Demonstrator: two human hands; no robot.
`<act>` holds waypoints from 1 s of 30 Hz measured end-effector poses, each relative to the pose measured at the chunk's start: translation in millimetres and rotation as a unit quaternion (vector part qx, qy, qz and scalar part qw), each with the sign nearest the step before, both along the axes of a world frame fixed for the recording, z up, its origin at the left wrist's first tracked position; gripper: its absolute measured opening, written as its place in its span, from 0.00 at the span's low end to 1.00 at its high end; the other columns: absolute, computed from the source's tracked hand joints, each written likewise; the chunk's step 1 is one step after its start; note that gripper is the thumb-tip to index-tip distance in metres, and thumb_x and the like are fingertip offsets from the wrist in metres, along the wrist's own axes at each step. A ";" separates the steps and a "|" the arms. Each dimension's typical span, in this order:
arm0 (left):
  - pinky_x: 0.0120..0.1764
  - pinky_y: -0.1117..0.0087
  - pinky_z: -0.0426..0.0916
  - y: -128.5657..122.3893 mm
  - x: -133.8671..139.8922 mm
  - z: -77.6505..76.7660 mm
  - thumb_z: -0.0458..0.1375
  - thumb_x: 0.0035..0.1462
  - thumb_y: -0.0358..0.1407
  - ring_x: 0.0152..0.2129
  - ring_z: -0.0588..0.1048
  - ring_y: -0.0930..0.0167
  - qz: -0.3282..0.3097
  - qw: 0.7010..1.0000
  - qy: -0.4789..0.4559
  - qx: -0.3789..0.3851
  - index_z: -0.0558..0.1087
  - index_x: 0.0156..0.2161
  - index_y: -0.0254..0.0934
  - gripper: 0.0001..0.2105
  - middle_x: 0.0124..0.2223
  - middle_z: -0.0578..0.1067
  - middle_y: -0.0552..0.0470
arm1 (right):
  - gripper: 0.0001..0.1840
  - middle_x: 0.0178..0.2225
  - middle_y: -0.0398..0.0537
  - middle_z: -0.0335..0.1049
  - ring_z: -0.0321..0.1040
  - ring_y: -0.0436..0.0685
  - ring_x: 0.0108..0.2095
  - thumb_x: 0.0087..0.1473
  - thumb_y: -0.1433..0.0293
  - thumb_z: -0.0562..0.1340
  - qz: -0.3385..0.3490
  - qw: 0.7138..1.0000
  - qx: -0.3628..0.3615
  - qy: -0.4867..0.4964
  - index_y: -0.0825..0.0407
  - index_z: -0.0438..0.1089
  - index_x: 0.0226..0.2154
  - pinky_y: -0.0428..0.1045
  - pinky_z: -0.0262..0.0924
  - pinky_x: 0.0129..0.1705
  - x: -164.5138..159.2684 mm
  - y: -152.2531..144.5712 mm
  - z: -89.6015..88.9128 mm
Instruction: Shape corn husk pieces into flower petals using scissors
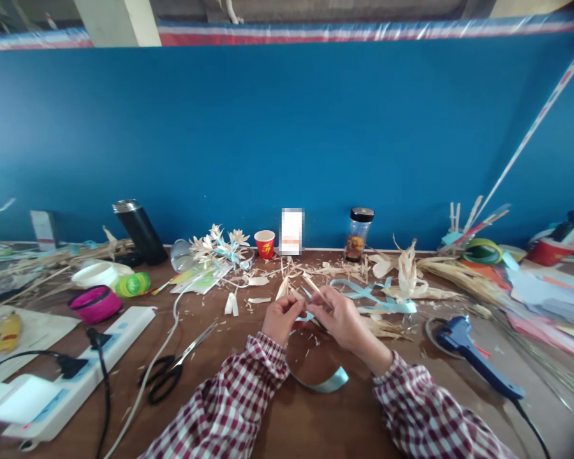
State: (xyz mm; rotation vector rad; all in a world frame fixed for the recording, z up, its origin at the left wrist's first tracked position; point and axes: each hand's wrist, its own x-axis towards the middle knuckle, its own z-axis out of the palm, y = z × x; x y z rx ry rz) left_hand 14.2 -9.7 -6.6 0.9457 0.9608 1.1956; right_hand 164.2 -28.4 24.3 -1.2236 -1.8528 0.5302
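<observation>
My left hand (281, 316) is closed in a pinch, with a pale corn husk piece (283, 288) rising from its fingertips. Close beside it, my right hand (340, 319) is closed too, and a thin pale strip (310, 282) sticks out above its fingers. A light blue ribbon (332, 382) runs down from between the hands and curls onto the brown table. The exact grip of the fingertips on ribbon and husk is partly hidden. Behind the hands lie more blue ribbon lengths (361, 291) and husk scraps (258, 281).
Scissors (175, 366) and a white power strip (83, 376) lie left. A blue glue gun (476, 357) rests right, its cord trailing forward. Husk flowers (220, 245), a red paper cup (264, 244), a lidded jar (360, 234) and a leaning black bottle (141, 233) line the blue partition (287, 127).
</observation>
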 end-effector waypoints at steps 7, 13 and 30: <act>0.19 0.79 0.63 0.8 -1.3 2.7 0.64 0.41 0.39 0.16 0.65 0.79 0.018 0.999 0.028 0.000 0.72 0.28 0.33 0.11 0.20 0.69 0.58 | 0.13 0.34 0.48 0.69 0.66 0.53 0.34 0.60 0.68 0.52 0.014 0.996 0.073 -0.045 0.50 0.70 0.43 0.48 0.60 0.37 2.3 -0.9 2.7; 0.19 0.78 0.64 -1.7 -0.7 4.4 0.63 0.41 0.37 0.17 0.66 0.78 0.010 0.995 0.084 0.053 0.75 0.27 0.31 0.09 0.21 0.71 0.55 | 0.11 0.33 0.46 0.71 0.66 0.51 0.30 0.56 0.70 0.58 0.030 0.999 0.032 0.013 0.51 0.70 0.42 0.46 0.61 0.35 0.2 2.7 -7.0; 0.18 0.76 0.62 -6.7 -0.5 7.2 0.61 0.46 0.38 0.13 0.65 0.77 0.006 0.974 0.187 0.126 0.74 0.24 0.32 0.09 0.18 0.69 0.55 | 0.09 0.31 0.46 0.73 0.69 0.53 0.32 0.56 0.70 0.57 0.012 0.999 0.037 -0.030 0.50 0.74 0.34 0.46 0.61 0.35 1.3 6.2 -9.6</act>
